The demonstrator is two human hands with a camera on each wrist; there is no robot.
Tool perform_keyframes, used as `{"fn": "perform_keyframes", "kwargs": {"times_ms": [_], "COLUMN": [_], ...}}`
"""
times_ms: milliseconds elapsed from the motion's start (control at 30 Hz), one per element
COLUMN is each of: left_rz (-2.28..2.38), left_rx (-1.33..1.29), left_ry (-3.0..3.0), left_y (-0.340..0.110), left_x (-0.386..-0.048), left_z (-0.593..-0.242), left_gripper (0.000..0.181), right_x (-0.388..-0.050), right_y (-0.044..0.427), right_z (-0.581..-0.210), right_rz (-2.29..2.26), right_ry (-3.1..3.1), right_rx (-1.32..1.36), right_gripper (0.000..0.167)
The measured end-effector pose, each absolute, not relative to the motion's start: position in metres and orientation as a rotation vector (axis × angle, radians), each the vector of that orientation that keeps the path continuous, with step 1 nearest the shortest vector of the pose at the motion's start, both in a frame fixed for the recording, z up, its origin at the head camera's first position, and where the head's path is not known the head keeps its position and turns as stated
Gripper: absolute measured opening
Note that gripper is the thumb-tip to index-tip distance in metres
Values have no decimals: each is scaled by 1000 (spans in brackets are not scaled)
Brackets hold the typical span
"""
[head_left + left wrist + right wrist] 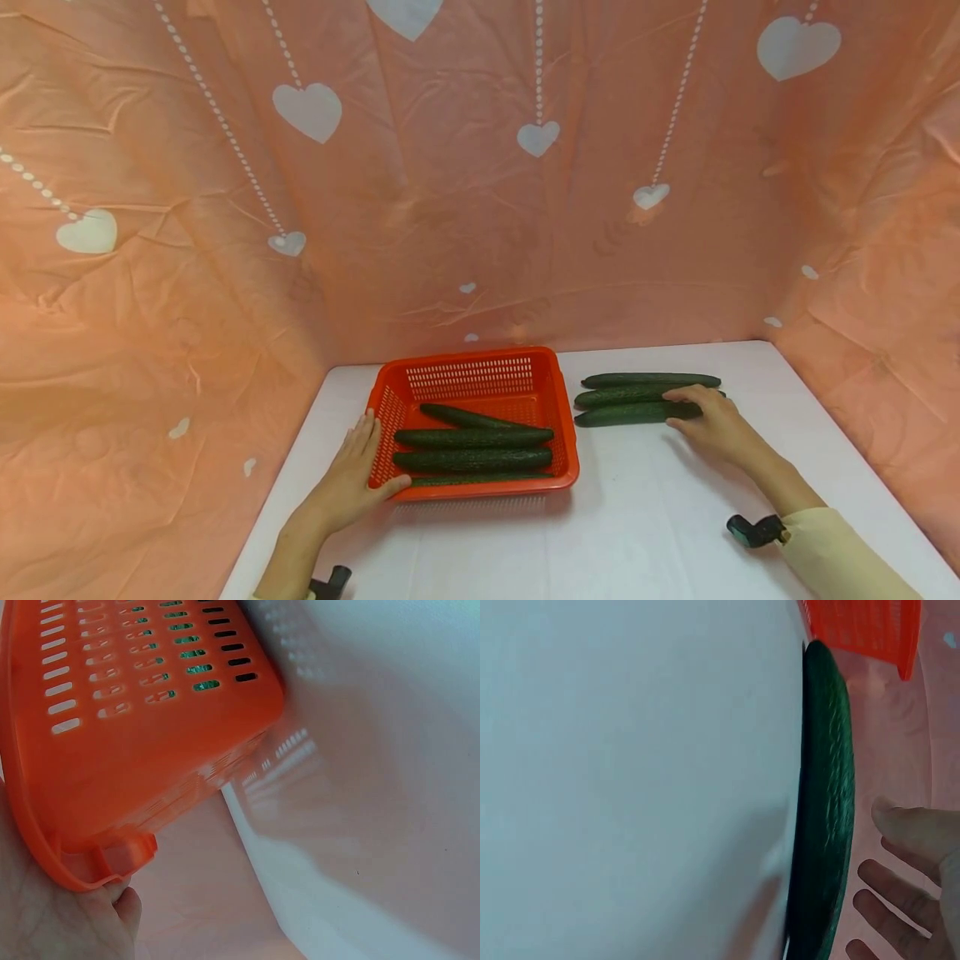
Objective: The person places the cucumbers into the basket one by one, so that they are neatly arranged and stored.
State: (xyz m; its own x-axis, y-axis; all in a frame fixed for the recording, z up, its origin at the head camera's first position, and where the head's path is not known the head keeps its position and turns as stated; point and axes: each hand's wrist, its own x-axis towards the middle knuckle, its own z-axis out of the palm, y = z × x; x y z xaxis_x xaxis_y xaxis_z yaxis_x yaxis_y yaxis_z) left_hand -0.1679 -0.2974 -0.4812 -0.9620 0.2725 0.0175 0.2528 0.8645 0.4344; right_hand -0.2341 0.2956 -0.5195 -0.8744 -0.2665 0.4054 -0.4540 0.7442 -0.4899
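My left hand (348, 479) rests against the near left corner of a red plastic basket (566, 442), its fingers fairly straight along the left rim and the thumb at the front rim. In the left wrist view the hand touches the basket's rim (22, 825). Several dark green cucumbers (472, 460) lie side by side in the basket, one slanting behind the others. My right hand (712, 425) hovers with parted fingers over the right ends of three cucumbers (622, 414) on the table. The right wrist view shows the nearest cucumber (829, 787), apart from the thumb and fingers.
The white table (637, 517) carries the basket and the cucumbers to its right. Pink-orange cloth (480, 208) with white hearts hangs behind and at both sides. A black wrist device (753, 531) sits at the right sleeve; another (332, 582) is at the left wrist.
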Motion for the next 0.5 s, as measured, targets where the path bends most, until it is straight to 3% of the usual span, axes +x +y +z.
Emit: {"fn": "perform_keyframes", "kwargs": {"times_ms": [500], "left_rz": [705], "left_rx": [413], "left_ry": [2984], "left_y": [-296], "left_x": [-166], "left_z": [-479], "left_gripper": [116], "right_x": [-241], "right_y": [313], "right_z": [-524], "right_rz": [854], "right_ry": [-2716], "right_rx": [525], "right_gripper": [34]}}
